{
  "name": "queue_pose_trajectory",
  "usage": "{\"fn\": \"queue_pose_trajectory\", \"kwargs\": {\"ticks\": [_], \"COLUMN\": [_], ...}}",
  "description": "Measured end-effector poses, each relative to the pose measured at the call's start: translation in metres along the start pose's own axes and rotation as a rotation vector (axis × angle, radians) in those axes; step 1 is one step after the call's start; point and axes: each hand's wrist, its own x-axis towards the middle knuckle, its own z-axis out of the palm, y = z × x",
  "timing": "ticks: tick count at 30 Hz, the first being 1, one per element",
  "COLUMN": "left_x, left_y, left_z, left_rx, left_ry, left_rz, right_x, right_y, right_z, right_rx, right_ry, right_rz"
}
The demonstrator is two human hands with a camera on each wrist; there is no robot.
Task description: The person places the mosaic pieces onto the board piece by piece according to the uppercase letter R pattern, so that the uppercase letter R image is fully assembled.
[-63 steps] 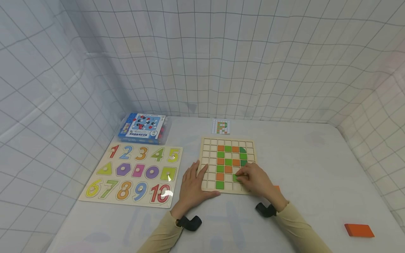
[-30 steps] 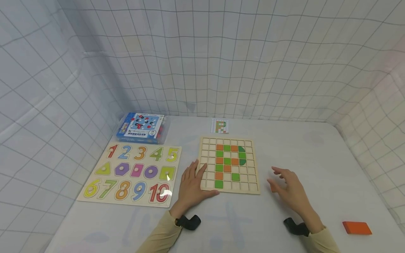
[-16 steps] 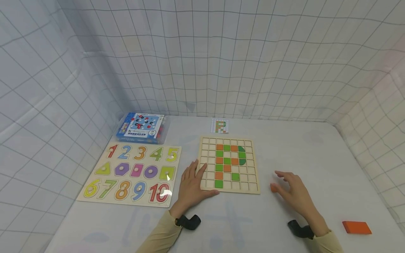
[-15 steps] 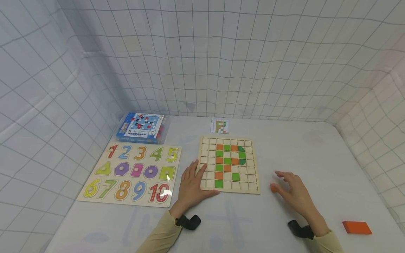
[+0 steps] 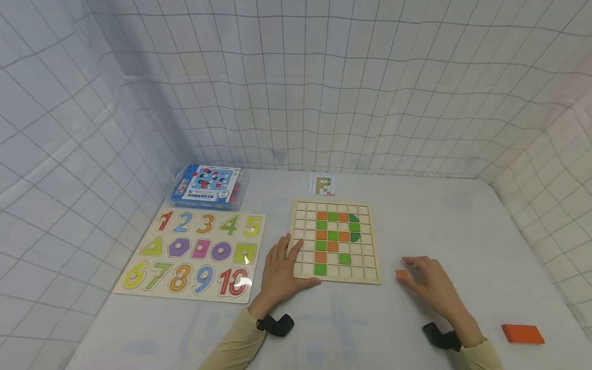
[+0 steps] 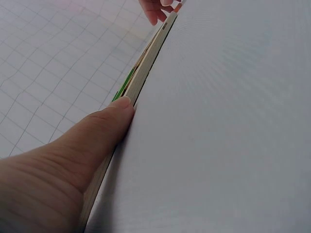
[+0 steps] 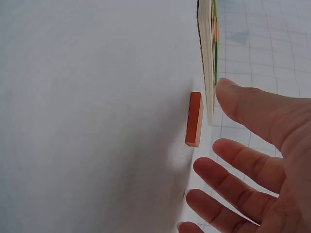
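Observation:
A wooden grid board (image 5: 366, 267) holds several orange and green tiles, including two dark green quarter-round ones. My left hand (image 5: 279, 272) rests at its lower left, fingers spread over the left side and thumb along the front edge. In the left wrist view the thumb (image 6: 97, 131) presses on that edge. To the right of the board lies a small orange tile (image 5: 401, 274), partly hidden in the head view. My right hand (image 5: 432, 285) hovers just over it, fingers loosely bent. The right wrist view shows the orange tile (image 7: 194, 119) on the table, apart from the fingers.
A small pattern card (image 5: 321, 184) lies behind the board. Left of it are a number-and-shape puzzle board (image 5: 191, 254) and a blue boxed set (image 5: 208, 187). An orange block (image 5: 522, 334) lies at the front right. Gridded sheeting (image 5: 300, 92) walls the table.
My right hand has left the green tile in the board's lower right area and moved right to the orange tile. It has shifted only slightly lately. My left hand has stayed in place.

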Motion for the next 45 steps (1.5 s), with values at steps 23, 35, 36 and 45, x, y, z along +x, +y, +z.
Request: {"fn": "queue_pose_trajectory", "kwargs": {"ticks": [23,35,36,45], "left_x": [0.0,-0.001,-0.001,0.0], "left_y": [-0.001,-0.001,-0.001,-0.001], "left_z": [0.001,0.002,0.002,0.002], "left_rx": [-0.001,-0.008,-0.008,0.001], "left_ry": [0.012,0.031,0.031,0.023], "left_rz": [0.012,0.025,0.025,0.018], "right_x": [-0.002,0.002,0.003,0.008], "right_y": [-0.002,-0.004,-0.005,-0.015], "right_z": [-0.002,-0.004,-0.004,0.0], "right_rx": [-0.067,-0.035,-0.024,0.023], "right_ry": [-0.072,-0.145,-0.15,-0.16], "right_rz": [0.014,0.078,0.089,0.13]}}
